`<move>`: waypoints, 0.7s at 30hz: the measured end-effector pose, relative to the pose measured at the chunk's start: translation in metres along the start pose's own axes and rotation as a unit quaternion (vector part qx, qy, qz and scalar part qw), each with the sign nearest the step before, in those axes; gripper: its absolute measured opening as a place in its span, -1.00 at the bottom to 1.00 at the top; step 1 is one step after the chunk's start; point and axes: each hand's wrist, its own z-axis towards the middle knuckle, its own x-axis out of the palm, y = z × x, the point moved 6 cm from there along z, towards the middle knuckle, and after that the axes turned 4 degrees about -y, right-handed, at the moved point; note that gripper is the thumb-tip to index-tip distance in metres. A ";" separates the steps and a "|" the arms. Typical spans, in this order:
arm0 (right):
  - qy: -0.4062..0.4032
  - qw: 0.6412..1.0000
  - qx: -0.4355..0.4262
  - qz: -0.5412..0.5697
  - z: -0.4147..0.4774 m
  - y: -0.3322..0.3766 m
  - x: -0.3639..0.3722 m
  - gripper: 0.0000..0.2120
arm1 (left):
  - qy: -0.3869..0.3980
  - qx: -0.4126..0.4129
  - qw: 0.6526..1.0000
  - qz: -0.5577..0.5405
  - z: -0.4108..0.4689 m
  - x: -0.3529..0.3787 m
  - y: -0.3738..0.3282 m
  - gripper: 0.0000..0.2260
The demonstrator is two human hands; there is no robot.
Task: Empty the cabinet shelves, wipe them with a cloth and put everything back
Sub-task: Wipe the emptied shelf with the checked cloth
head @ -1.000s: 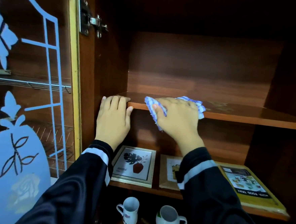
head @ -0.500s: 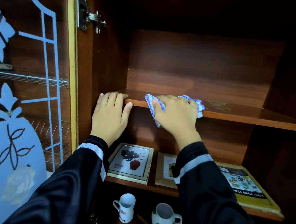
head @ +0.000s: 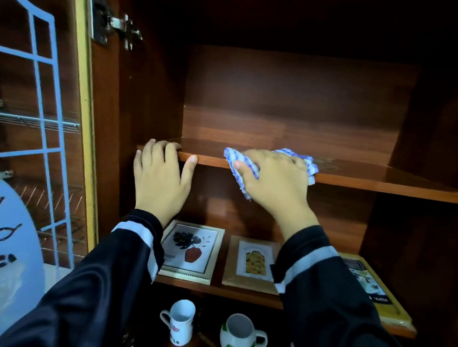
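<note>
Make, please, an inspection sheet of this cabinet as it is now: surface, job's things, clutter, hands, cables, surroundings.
Surface: glossy brown wooden upper shelf; faint smear right of the cloth.
Job's things: blue-and-white checked cloth, bunched at the shelf's front edge.
Clutter: pale-framed leaf-and-vase picture, brown-framed picture and flat yellow box lie on the lower shelf; white mug and green-and-white mug stand upright below.
Hands: left hand rests on the shelf edge; right hand grips the cloth.
Cables: nothing seen.
Surroundings: open glass door with white pattern and metal hinge, at left.
</note>
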 end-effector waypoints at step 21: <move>-0.017 0.999 0.009 0.047 -0.010 -0.046 -0.023 -0.63 | -0.019 0.087 0.995 -0.055 -0.011 0.012 -0.062 -0.66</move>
